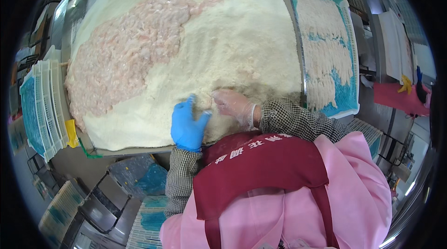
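My left hand (187,124), in a blue glove, rests at the near edge of a wide bed of pale breading powder (233,44). Its thumb and index finger stand apart, and no piece shows between them. Just to the right, my right hand (233,105) wears a clear, powder-dusted glove. Its fingertips reach down into the powder and point toward the left hand; whether they hold a piece is hidden. A large heap of wet pink raw meat pieces (135,39) covers the left part of the powder.
At the right stands a white tray (355,62) with a teal liner, bearing rows of coated strips (321,20). Stacked trays (51,104) stand at the left beside a yellow object (71,133). More trays (148,225) sit below the table edge. Another person's pink sleeve (396,97) shows far right.
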`<action>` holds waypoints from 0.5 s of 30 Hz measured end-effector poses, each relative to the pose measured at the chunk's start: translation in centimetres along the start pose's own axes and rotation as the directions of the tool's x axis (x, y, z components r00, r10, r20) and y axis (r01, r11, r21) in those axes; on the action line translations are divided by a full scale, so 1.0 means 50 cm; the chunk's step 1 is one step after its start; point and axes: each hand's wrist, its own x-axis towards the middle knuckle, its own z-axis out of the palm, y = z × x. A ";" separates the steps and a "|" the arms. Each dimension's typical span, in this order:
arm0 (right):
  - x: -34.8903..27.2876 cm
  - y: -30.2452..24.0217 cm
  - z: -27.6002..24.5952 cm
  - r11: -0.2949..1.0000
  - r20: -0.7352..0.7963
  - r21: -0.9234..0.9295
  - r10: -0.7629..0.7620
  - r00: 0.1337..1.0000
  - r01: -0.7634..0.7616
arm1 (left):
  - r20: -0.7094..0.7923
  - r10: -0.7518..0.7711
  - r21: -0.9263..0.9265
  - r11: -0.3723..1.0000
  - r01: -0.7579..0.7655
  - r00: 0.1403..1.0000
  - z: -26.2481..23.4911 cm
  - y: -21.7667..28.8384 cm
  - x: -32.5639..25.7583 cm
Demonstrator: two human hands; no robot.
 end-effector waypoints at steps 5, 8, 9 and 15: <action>0.001 -0.051 0.000 0.710 0.122 0.545 0.460 0.880 -0.447 | 0.068 0.184 0.110 0.975 -0.190 0.981 -0.033 -0.021 -0.001; -0.008 -0.084 0.002 0.679 0.072 0.548 0.544 0.836 -0.489 | 0.346 -0.099 -0.241 0.952 0.190 0.933 -0.109 0.005 -0.023; -0.009 -0.087 0.003 0.706 0.056 0.507 0.546 0.836 -0.495 | 0.299 -0.089 -0.219 0.962 0.160 0.950 -0.123 0.017 -0.018; -0.049 -0.183 -0.012 0.890 0.012 0.154 0.433 0.901 -0.430 | -0.004 -0.187 -0.126 0.975 0.185 0.982 -0.123 0.000 0.056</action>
